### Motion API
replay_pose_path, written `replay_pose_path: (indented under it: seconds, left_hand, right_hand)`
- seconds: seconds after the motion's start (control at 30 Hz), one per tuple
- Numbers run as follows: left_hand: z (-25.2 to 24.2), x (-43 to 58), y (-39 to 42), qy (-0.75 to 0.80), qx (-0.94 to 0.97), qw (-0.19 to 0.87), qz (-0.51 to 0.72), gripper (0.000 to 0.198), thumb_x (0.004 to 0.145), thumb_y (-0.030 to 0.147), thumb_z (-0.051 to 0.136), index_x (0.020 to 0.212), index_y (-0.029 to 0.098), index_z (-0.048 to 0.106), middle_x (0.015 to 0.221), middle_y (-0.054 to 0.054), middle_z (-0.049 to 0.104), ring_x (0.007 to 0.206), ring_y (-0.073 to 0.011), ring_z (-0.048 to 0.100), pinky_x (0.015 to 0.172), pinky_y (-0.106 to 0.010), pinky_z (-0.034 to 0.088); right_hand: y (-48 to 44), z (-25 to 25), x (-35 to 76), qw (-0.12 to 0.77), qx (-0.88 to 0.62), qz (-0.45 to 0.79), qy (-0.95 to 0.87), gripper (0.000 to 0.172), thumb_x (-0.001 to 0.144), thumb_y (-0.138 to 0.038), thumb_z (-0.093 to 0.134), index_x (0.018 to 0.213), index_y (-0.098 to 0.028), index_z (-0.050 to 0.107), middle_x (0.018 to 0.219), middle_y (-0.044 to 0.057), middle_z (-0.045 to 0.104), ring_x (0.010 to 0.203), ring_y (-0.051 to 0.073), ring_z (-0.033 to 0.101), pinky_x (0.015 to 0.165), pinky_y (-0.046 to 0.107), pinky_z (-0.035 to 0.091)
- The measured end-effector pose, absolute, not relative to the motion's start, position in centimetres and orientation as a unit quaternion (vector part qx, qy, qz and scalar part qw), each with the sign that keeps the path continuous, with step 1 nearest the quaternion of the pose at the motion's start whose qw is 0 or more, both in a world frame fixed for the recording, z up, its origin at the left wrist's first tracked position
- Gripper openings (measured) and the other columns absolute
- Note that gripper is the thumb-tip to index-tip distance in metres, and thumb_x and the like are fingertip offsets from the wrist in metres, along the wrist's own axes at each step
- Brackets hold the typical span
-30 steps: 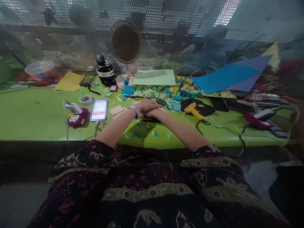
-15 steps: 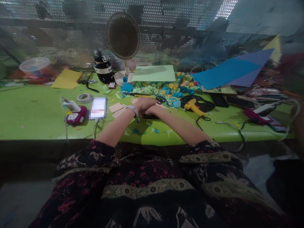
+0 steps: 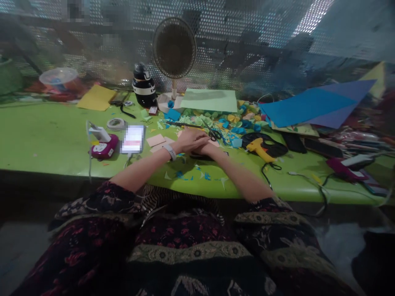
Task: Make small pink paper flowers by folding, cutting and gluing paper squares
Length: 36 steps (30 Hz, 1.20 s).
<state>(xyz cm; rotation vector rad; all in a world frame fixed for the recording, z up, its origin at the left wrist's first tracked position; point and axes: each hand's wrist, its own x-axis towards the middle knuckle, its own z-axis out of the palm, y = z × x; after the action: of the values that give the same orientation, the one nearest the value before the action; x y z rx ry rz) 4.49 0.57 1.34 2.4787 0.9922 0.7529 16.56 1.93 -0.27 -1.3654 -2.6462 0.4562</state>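
Note:
My left hand (image 3: 193, 139), with a pale band at the wrist, lies across my right hand (image 3: 203, 147) at the middle of the table. Its fingers are stretched out over the back of the right one. The fingers of my right hand are mostly covered. Below the hands a dark flat object (image 3: 200, 156) partly shows; its kind is hidden. Just beyond them rest black-handled scissors (image 3: 215, 135) among paper scraps. Pink paper pieces (image 3: 156, 140) lie beside the left wrist, and a yellow glue gun (image 3: 261, 149) is to the right.
A phone with a lit screen (image 3: 133, 139), a tape roll (image 3: 116, 123) and a purple power socket (image 3: 105, 146) stand left. Behind are a black bottle (image 3: 144, 88), a fan (image 3: 174, 48) and green paper (image 3: 210, 100). Blue sheets (image 3: 311, 109) and cables occupy the right.
The view has shifted and tilted slightly, so the table items appear farther right. My hands stay stacked in the same place on the table.

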Motion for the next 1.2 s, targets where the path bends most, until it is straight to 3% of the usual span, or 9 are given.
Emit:
replay_pose_path:
  seconds: [0.1, 0.17, 0.23, 0.33, 0.43, 0.53, 0.77, 0.93, 1.2]
  left_hand:
    - [1.8, 2.0, 0.2, 0.394, 0.811, 0.197, 0.384, 0.038, 0.095, 0.04, 0.049, 0.118, 0.016, 0.067, 0.124, -0.013, 0.069, 0.116, -0.0233, 0.06, 0.102, -0.034, 0.044]
    - [2.4, 0.4, 0.1, 0.427, 0.78, 0.188, 0.417, 0.037, 0.094, 0.038, 0.048, 0.113, 0.014, 0.068, 0.116, -0.013, 0.07, 0.108, -0.0231, 0.062, 0.095, -0.034, 0.046]
    - [3.1, -0.7, 0.0, 0.433, 0.809, 0.239, 0.316, 0.028, 0.089, 0.035, 0.053, 0.094, 0.014, 0.071, 0.091, -0.009, 0.072, 0.084, -0.0199, 0.064, 0.079, -0.031, 0.049]
    - [3.9, -1.3, -0.2, 0.472, 0.796, 0.301, 0.232, 0.016, 0.078, 0.03, 0.064, 0.079, 0.014, 0.069, 0.076, -0.006, 0.071, 0.07, -0.0174, 0.064, 0.067, -0.027, 0.048]
    - [3.9, -1.1, -0.2, 0.469, 0.721, 0.491, 0.137, 0.018, 0.076, 0.03, 0.068, 0.085, 0.015, 0.068, 0.073, -0.007, 0.073, 0.065, -0.0187, 0.069, 0.06, -0.026, 0.049]
    - [3.0, -0.7, -0.1, 0.442, 0.663, 0.593, 0.111, 0.029, 0.07, 0.029, 0.078, 0.095, 0.018, 0.067, 0.079, -0.006, 0.076, 0.066, -0.0187, 0.072, 0.059, -0.025, 0.051]
    - [0.5, 0.3, 0.0, 0.422, 0.639, 0.628, 0.141, 0.035, 0.062, 0.028, 0.089, 0.083, 0.018, 0.062, 0.07, -0.002, 0.074, 0.057, -0.0163, 0.07, 0.058, -0.026, 0.052]
    - [0.4, 0.3, -0.1, 0.422, 0.636, 0.633, 0.129, 0.042, 0.061, 0.032, 0.09, 0.088, 0.018, 0.061, 0.073, -0.003, 0.075, 0.058, -0.0167, 0.07, 0.058, -0.026, 0.052]
    - [2.0, -1.6, 1.0, 0.433, 0.648, 0.602, 0.174, 0.035, 0.068, 0.035, 0.086, 0.088, 0.016, 0.065, 0.075, -0.002, 0.073, 0.06, -0.0115, 0.068, 0.055, -0.019, 0.05]
  right_hand:
    - [1.5, 1.2, 17.7, 0.162, -0.453, 0.18, -0.858, 0.043, 0.093, -0.027, 0.053, 0.134, -0.018, 0.064, 0.141, 0.011, 0.063, 0.131, 0.026, 0.056, 0.113, 0.038, 0.04]
    - [1.4, 2.3, 18.8, 0.203, -0.442, 0.198, -0.851, 0.04, 0.096, -0.029, 0.051, 0.13, -0.015, 0.067, 0.139, 0.013, 0.063, 0.129, 0.024, 0.058, 0.11, 0.037, 0.042]
    - [1.2, 3.5, 19.9, 0.186, -0.442, 0.222, -0.849, 0.039, 0.094, -0.033, 0.056, 0.125, -0.012, 0.069, 0.132, 0.014, 0.067, 0.121, 0.025, 0.062, 0.104, 0.036, 0.046]
    - [0.8, 5.4, 21.4, 0.132, -0.449, 0.26, -0.845, 0.041, 0.093, -0.039, 0.059, 0.121, -0.011, 0.071, 0.122, 0.015, 0.072, 0.107, 0.024, 0.067, 0.091, 0.034, 0.05]
    - [0.3, 6.6, 22.3, 0.067, -0.417, 0.284, -0.861, 0.04, 0.089, -0.044, 0.064, 0.117, -0.018, 0.073, 0.113, 0.009, 0.075, 0.098, 0.023, 0.067, 0.083, 0.031, 0.049]
    - [-0.2, 6.8, 22.4, 0.012, -0.374, 0.292, -0.88, 0.042, 0.083, -0.047, 0.07, 0.116, -0.022, 0.072, 0.107, 0.005, 0.075, 0.093, 0.022, 0.066, 0.076, 0.029, 0.045]
    - [-0.7, 6.5, 21.6, -0.047, -0.375, 0.187, -0.907, 0.028, 0.081, -0.044, 0.072, 0.094, -0.02, 0.07, 0.091, 0.005, 0.068, 0.078, 0.019, 0.056, 0.064, 0.029, 0.034]
    - [-1.0, 6.9, 21.7, -0.059, -0.386, 0.187, -0.901, 0.028, 0.078, -0.042, 0.075, 0.096, -0.021, 0.069, 0.09, 0.004, 0.069, 0.079, 0.02, 0.057, 0.064, 0.029, 0.033]
    - [-1.2, 7.7, 22.3, -0.109, -0.428, 0.137, -0.887, 0.02, 0.076, -0.035, 0.076, 0.089, -0.02, 0.073, 0.086, 0.006, 0.072, 0.078, 0.022, 0.062, 0.062, 0.03, 0.034]
